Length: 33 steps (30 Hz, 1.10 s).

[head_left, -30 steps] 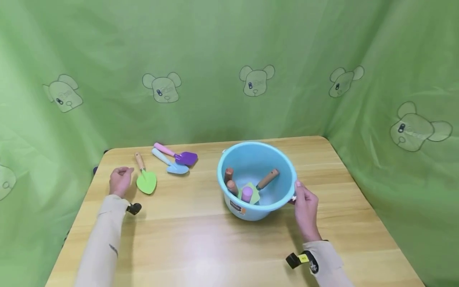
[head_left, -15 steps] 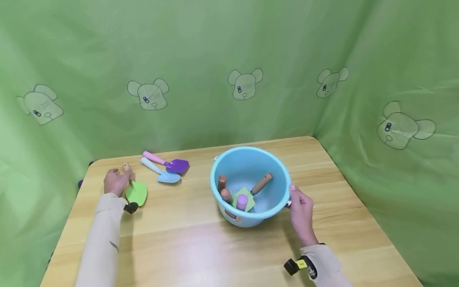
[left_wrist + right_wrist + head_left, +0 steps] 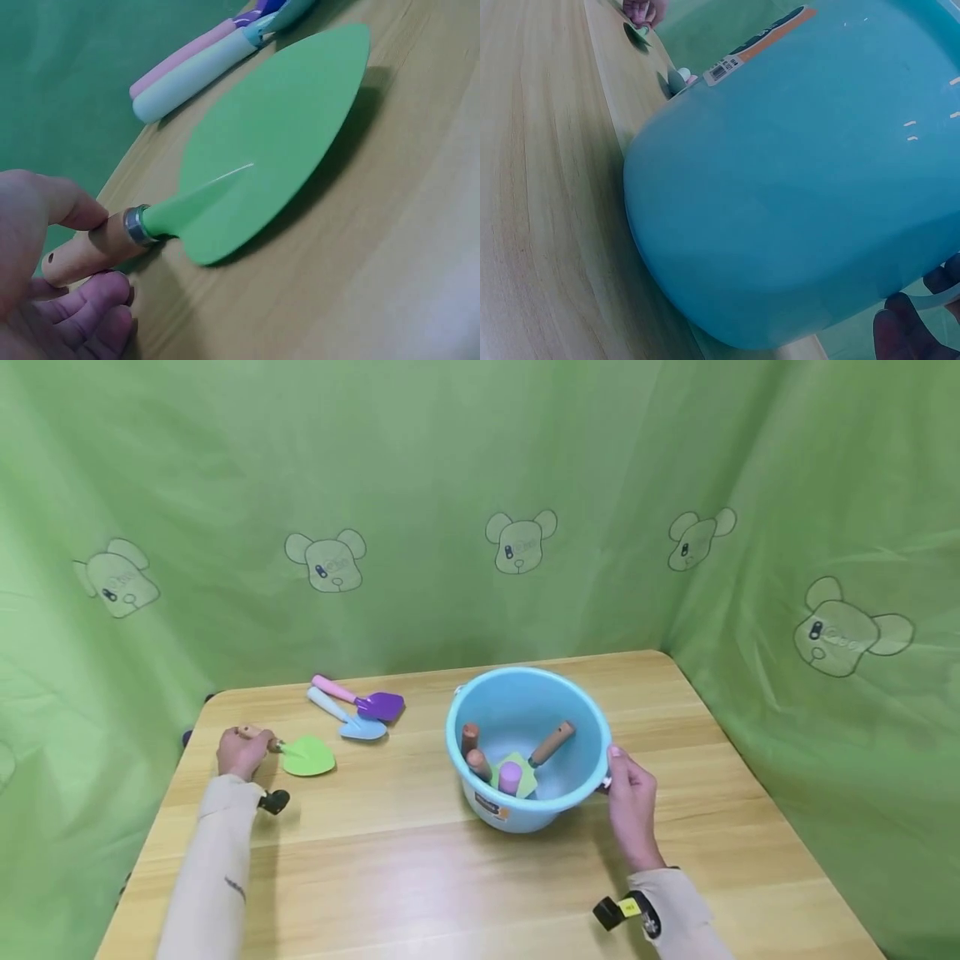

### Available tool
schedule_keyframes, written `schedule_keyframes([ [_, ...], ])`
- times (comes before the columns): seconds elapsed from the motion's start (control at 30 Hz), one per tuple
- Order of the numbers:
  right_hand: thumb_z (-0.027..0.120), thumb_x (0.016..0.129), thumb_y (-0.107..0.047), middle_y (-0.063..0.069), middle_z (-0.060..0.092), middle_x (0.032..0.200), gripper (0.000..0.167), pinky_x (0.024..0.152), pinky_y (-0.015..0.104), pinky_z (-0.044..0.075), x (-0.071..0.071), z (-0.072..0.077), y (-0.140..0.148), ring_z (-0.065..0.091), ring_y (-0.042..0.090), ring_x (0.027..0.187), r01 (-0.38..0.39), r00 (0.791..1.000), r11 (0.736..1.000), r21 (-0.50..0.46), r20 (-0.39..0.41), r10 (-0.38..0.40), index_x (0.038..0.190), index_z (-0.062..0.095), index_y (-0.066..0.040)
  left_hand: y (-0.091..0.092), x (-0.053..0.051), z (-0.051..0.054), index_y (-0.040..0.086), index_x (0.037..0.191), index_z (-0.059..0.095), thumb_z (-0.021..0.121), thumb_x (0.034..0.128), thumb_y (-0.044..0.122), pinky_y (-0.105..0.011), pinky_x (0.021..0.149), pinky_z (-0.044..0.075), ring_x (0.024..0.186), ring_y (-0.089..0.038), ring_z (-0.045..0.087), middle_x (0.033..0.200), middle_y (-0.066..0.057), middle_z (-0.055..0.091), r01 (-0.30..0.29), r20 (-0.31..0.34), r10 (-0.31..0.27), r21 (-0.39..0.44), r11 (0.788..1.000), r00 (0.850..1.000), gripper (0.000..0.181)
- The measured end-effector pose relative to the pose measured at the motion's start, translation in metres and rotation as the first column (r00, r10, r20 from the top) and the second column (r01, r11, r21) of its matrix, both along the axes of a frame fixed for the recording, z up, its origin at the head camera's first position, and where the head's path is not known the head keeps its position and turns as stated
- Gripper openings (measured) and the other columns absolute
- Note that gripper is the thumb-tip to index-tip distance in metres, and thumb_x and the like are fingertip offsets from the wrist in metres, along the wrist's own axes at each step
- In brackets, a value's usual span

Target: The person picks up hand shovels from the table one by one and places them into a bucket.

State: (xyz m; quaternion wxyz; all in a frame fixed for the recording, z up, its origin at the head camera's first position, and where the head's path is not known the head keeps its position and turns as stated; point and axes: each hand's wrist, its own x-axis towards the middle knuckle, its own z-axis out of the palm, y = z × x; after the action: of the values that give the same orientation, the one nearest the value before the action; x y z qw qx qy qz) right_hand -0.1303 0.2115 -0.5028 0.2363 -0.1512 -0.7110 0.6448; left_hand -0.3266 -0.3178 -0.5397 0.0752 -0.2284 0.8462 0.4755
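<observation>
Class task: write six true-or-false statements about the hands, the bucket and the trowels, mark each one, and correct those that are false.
1. The left hand holds the green trowel by its wooden handle. True.
2. The bucket is pink. False: it is light blue.
3. The right hand holds the bucket at its side. True.
4. The green trowel is inside the bucket. False: it is outside, in the left hand.
5. The purple trowel and blue trowel lie close together on the table. True.
6. Only one handle shows inside the bucket. False: four handles show.
</observation>
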Motion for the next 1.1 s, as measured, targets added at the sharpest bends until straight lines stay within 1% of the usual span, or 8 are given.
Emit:
schedule_keyframes([
  [0.1,0.049,0.110,-0.031,-0.009,0.076,0.093,0.044,0.076,0.019,0.065,0.000,0.000,0.001,0.073,0.006,0.085,-0.011,1.000,1.000,0.001,0.008,0.011,0.115,0.071,0.008,0.000,0.010,-0.003,-0.005,0.154,0.034,0.062,0.0947,0.028,-0.029,0.081,0.057,0.093,-0.020,0.061,0.119,-0.013,0.062,-0.039,-0.029,0.039,0.022,0.999,0.999,0.073],
  [0.2,0.049,0.110,-0.032,-0.006,0.076,0.095,0.044,0.077,0.020,0.065,-0.001,0.001,0.003,0.073,0.008,0.087,-0.019,1.000,1.000,0.008,0.002,0.019,0.114,0.071,0.007,-0.001,0.019,-0.007,-0.003,0.140,0.048,0.066,0.0947,0.024,-0.019,0.067,0.059,0.073,-0.004,0.063,0.094,0.005,0.066,-0.072,-0.079,0.080,0.099,0.992,0.994,0.055],
  [0.37,0.050,0.110,-0.033,-0.008,0.075,0.093,0.044,0.076,0.020,0.066,-0.002,0.000,0.006,0.072,0.007,0.086,-0.032,1.000,0.999,0.009,0.001,0.032,0.117,0.071,0.005,-0.002,0.040,-0.011,-0.006,0.149,0.035,0.065,0.0987,0.015,-0.015,0.079,0.064,0.072,0.003,0.068,0.086,0.008,0.065,-0.155,-0.102,0.195,0.311,0.938,0.975,0.062],
  [0.5,0.050,0.110,-0.033,-0.005,0.075,0.093,0.045,0.075,0.019,0.065,-0.001,-0.003,0.007,0.072,0.008,0.086,-0.017,1.000,1.000,0.016,0.006,0.017,0.115,0.071,0.006,0.001,0.062,-0.016,-0.002,0.149,0.028,0.065,0.0999,0.011,-0.016,0.093,0.061,0.078,0.003,0.071,0.089,0.007,0.063,-0.221,-0.094,0.296,0.462,0.859,0.951,0.062],
  [0.67,0.051,0.110,-0.035,-0.001,0.075,0.096,0.048,0.076,0.022,0.066,-0.002,-0.006,0.007,0.071,0.008,0.087,-0.023,1.000,1.000,0.001,-0.018,0.023,0.111,0.072,0.008,0.006,0.088,-0.021,0.008,0.130,0.039,0.067,0.1003,0.013,-0.018,0.099,0.059,0.087,0.002,0.073,0.083,0.015,0.068,-0.253,-0.115,0.371,0.546,0.798,0.922,0.041],
  [0.77,0.051,0.109,-0.036,-0.001,0.074,0.095,0.049,0.076,0.024,0.067,-0.003,-0.007,0.006,0.071,0.007,0.087,-0.030,0.999,1.000,-0.006,-0.025,0.030,0.109,0.072,0.008,0.008,0.103,-0.024,0.004,0.145,0.035,0.066,0.1016,0.016,-0.018,0.104,0.057,0.093,0.003,0.073,0.094,0.012,0.068,-0.256,-0.117,0.385,0.571,0.780,0.915,0.054],
  [0.9,0.051,0.109,-0.038,-0.003,0.073,0.093,0.050,0.076,0.024,0.067,-0.004,-0.008,0.004,0.071,0.006,0.085,-0.028,0.999,1.000,0.001,-0.019,0.028,0.108,0.073,0.007,0.012,0.121,-0.027,0.003,0.159,0.025,0.066,0.1020,0.018,-0.017,0.108,0.053,0.100,0.003,0.072,0.117,0.002,0.060,-0.260,-0.101,0.412,0.635,0.727,0.905,0.072],
  [1.1,0.051,0.109,-0.040,-0.001,0.072,0.096,0.050,0.077,0.024,0.067,-0.005,-0.007,0.004,0.069,0.005,0.085,-0.051,0.999,0.999,-0.004,-0.012,0.051,0.109,0.072,0.006,0.024,0.143,-0.026,0.006,0.116,0.061,0.073,0.0966,0.014,-0.020,0.107,0.054,0.106,-0.005,0.074,0.113,0.002,0.064,-0.260,-0.078,0.475,0.753,0.604,0.876,0.024],
])
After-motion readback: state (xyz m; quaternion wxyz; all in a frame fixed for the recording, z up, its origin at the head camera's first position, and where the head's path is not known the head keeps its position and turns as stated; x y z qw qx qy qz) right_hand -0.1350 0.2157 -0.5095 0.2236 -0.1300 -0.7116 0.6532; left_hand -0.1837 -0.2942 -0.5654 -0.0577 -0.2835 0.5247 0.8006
